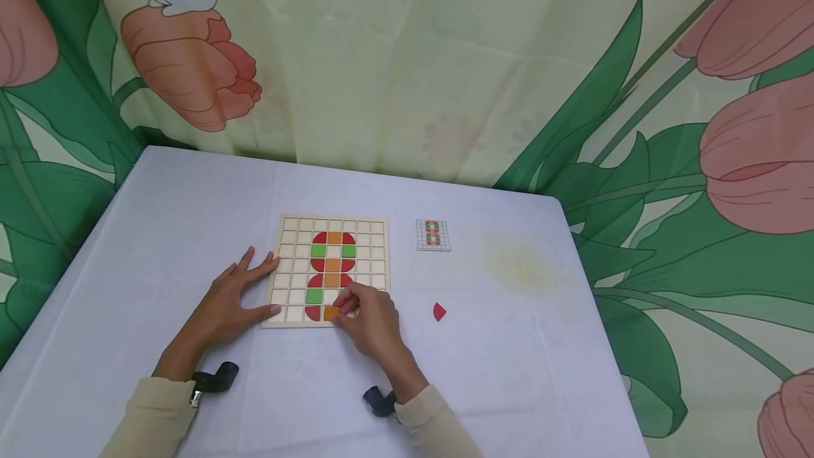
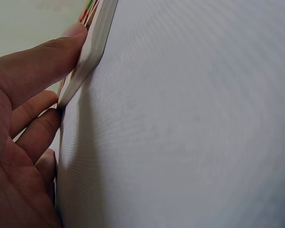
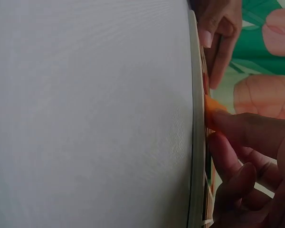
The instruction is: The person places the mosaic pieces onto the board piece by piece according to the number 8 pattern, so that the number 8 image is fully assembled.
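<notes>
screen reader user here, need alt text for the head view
A person's right hand presses an orange tile into the bottom row of a wooden grid board, while the left hand steadies its left edge. A red piece lies on the table.

A flat wooden grid board is laid on the table, square to its near edge. Its middle columns are filled with red, green and orange tiles in a stacked pattern. An orange square tile is seated in the bottom row, beside a red quarter-round tile.
</notes>
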Action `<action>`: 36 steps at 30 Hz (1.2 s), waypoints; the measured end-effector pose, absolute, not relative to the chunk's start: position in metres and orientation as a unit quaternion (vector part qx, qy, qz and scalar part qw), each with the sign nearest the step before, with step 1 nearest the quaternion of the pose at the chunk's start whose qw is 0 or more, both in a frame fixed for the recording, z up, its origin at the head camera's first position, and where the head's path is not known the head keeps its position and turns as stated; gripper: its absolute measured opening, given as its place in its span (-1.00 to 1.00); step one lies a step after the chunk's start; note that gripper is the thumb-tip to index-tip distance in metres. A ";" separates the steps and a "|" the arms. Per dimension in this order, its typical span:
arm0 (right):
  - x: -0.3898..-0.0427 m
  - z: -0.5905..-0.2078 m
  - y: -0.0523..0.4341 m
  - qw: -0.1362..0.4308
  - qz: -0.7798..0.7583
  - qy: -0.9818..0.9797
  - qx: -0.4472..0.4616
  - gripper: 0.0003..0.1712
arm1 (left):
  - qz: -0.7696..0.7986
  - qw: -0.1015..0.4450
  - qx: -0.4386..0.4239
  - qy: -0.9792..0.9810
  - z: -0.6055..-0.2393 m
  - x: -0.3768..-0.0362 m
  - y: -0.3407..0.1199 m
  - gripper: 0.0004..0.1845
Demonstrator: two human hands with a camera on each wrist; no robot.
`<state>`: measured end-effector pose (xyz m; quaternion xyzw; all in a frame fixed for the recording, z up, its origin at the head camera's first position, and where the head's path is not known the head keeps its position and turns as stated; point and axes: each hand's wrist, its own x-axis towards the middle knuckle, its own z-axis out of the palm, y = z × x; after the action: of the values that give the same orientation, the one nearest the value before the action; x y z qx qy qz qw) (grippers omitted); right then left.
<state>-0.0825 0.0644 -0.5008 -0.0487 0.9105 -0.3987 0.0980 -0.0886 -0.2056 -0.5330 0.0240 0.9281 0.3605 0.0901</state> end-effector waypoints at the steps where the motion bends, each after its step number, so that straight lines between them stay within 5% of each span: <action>1: -0.083 -0.501 0.063 0.096 -0.394 0.913 -0.048 -0.76 | 0.361 0.090 0.024 0.928 -0.533 -0.089 -0.206 0.07; 25: -0.072 -0.502 0.072 0.110 -0.393 0.911 -0.056 -0.80 | 0.357 0.093 0.020 0.929 -0.533 -0.087 -0.207 0.08; 36: -0.063 -0.504 0.131 0.029 -0.396 0.918 0.022 -0.68 | 0.361 0.093 0.022 0.928 -0.531 -0.089 -0.206 0.08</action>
<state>-0.0629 0.1313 -0.5040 0.0221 0.9175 -0.3959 0.0295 -0.0888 -0.2059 -0.5313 0.0224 0.9277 0.3609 0.0932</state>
